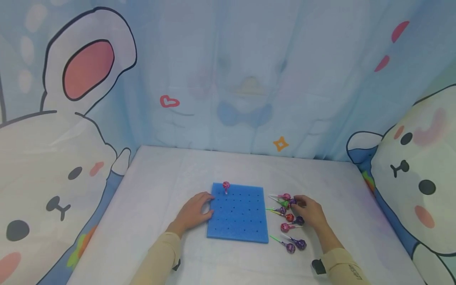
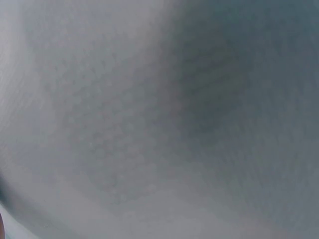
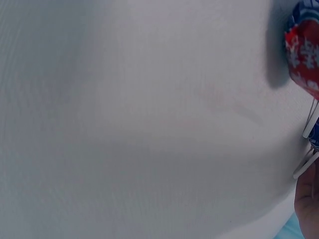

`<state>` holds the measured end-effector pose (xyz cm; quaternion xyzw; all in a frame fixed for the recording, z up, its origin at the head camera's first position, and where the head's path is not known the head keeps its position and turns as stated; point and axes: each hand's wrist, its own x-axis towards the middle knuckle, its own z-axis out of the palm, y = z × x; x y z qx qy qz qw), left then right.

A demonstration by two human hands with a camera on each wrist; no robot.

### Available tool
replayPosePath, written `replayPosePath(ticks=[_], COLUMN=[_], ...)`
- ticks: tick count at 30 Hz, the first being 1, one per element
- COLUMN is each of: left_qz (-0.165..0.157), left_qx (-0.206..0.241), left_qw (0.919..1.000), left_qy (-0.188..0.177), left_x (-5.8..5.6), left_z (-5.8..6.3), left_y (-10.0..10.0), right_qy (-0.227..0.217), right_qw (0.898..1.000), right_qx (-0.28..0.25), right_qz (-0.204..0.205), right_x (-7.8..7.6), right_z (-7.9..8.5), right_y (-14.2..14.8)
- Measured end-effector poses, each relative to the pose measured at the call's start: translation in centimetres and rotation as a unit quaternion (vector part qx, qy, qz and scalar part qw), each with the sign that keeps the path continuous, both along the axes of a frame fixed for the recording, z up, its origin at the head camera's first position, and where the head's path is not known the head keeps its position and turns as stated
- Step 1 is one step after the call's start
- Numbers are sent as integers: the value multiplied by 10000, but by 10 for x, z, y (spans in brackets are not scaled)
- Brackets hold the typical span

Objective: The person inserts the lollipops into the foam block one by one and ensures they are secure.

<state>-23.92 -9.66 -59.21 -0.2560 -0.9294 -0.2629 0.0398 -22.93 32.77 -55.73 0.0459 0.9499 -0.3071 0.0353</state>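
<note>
A blue foam board (image 1: 236,221) with rows of small holes lies on the table. One pink-wrapped lollipop (image 1: 226,185) stands in it near the far left corner. My left hand (image 1: 192,211) rests at the board's left edge, thumb and fingers spread and touching it. To the right of the board, my right hand (image 1: 312,211) pinches the head of a purple lollipop (image 1: 293,201) among the loose ones. Close by lie a green lollipop (image 1: 285,204), a red lollipop (image 1: 289,217) and a dark lollipop (image 1: 299,221). The right wrist view shows fingers (image 3: 306,199) only at its edge.
Several lollipops lie loose right of the board, including a pink one (image 1: 285,227) and a purple one (image 1: 301,244) nearer me. White cloth (image 1: 142,190) covers the table. A cartoon-printed curtain (image 1: 246,59) hangs behind. The left wrist view is mostly blurred cloth.
</note>
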Motion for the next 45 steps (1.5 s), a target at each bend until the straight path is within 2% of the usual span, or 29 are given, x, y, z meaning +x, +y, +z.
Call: replayPosePath(ticks=[8,17,21,24,28,30,33,36,38,40,42,43,45], left_qz=[-14,18,9,1,7,7,7,7,-4,-16,-31,-36,-45], left_qx=[38,-20,-7,19,-17,-37,-37,-40,-36,-30,-6,-10,-8], left_qw=[10000,10000,10000,10000,10000,9999,10000,10000,10000,10000,10000,10000,10000], left_qy=[29,-25,-43,-53,-84,-103,-90,-64,-41,-33,-29,-21,7], left_x=[0,0,0,0,0,1,1,1,1,2,2,2,2], left_z=[0,0,1,2,4,5,5,4,3,2,2,2,2], left_y=[0,1,1,1,1,1,1,1,1,1,0,0,0], right_qy=[176,483,824,1142,1033,952,850,873,882,898,950,978,969], right_qw=[9998,9985,9958,9923,9912,9912,9861,9715,9611,9576,9602,9587,9562], right_qx=[37,10,-104,-207,-644,-757,-1315,-2129,-2534,-2647,-2491,-2548,-2640], right_qz=[-13,-276,-378,-434,-521,-524,-549,-568,-654,-692,-834,-807,-807], right_x=[-2,-10,-16,-33,-51,-50,-46,-46,-49,-53,-57,-58,-54], right_z=[-1,6,6,-19,-35,-26,-13,-13,-19,-26,-30,-29,-15], right_y=[0,0,-1,11,16,7,-9,-20,-25,-29,-35,-39,-53])
